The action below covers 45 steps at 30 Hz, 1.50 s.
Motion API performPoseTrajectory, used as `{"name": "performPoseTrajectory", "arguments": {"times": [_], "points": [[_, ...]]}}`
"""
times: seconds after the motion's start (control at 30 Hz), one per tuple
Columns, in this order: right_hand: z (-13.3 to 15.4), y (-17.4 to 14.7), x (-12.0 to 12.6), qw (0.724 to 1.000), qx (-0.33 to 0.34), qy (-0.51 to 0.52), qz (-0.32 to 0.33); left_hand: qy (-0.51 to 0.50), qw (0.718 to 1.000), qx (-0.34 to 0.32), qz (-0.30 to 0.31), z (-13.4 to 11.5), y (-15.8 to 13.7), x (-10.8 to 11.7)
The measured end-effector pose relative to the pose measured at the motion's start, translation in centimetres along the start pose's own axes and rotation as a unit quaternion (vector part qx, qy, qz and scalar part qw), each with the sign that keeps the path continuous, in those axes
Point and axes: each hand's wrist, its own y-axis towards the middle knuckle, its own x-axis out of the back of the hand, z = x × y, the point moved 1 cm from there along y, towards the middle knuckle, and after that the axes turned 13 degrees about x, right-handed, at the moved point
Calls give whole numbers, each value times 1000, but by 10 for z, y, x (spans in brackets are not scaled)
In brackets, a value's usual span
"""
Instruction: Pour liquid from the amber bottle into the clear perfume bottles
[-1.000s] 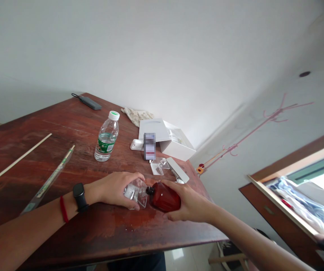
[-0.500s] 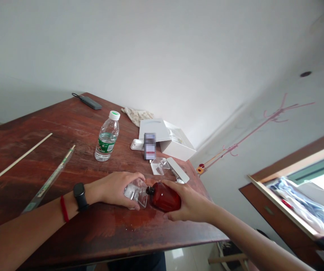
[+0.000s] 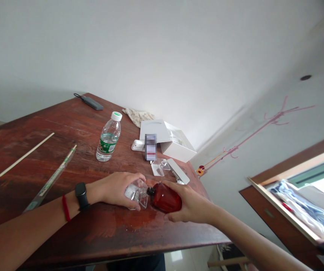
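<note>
My left hand [image 3: 124, 190] is wrapped round a clear container [image 3: 137, 194] with a square rim, which is tilted toward the right and seems to have some liquid or bubbles in it. Held in my right hand [image 3: 183, 201] is a dark red bottle [image 3: 166, 197], lying almost level. Its black neck [image 3: 150, 191] points left, right at the container's opening; whether liquid is flowing cannot be made out. Both are low over the near part of the wooden table [image 3: 105, 233], where a wet patch [image 3: 132, 222] shines below them.
A water bottle [image 3: 108, 139] stands upright left of centre. Behind my hands are a phone [image 3: 150, 147], a white box [image 3: 179, 146], a clear plastic piece [image 3: 160, 167] and a white strip-shaped box [image 3: 178, 171]. Leftward lie a thin stick [image 3: 26, 154] and wrapped chopsticks [image 3: 51, 178].
The view has shifted very slightly. My hands, the red bottle and the clear container keep nearly the same pose, neck to opening.
</note>
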Motion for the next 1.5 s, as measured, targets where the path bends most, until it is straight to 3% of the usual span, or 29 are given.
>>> {"name": "performPoseTrajectory", "arguments": {"times": [1.5], "points": [[2, 3, 4, 1000, 12, 5, 3, 13, 1000, 12, -4, -4, -1, 2]]}}
